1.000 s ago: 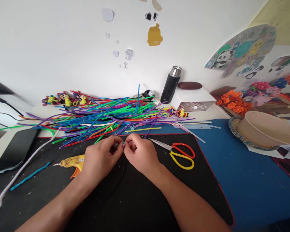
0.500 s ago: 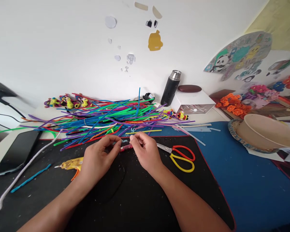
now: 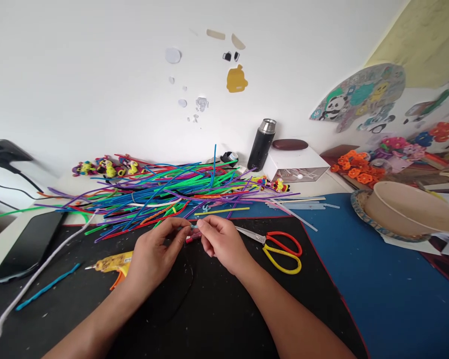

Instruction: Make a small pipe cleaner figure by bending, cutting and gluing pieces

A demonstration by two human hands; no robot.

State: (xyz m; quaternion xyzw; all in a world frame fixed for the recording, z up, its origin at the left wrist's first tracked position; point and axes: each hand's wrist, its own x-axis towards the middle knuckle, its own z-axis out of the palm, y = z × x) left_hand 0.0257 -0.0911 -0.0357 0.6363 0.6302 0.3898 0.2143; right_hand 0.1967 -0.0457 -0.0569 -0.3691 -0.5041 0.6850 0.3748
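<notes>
Above the black mat, my left hand pinches one end of a short light blue piece of pipe cleaner. My right hand has thumb and forefinger closed at its other end; the fingers hide most of the piece. Just beneath them lies a small red object, partly covered. Scissors with one red and one yellow handle rest to the right of my right hand. A yellow glue gun is partly hidden by my left wrist.
A heap of coloured pipe cleaners spreads behind the hands. At left are a phone, a white pipe cleaner and a twisted blue one. A black flask and a bowl stand farther right.
My right hand has come closer to my left, and its fingertips now meet the light blue piece. The camera view has tipped up slightly.
</notes>
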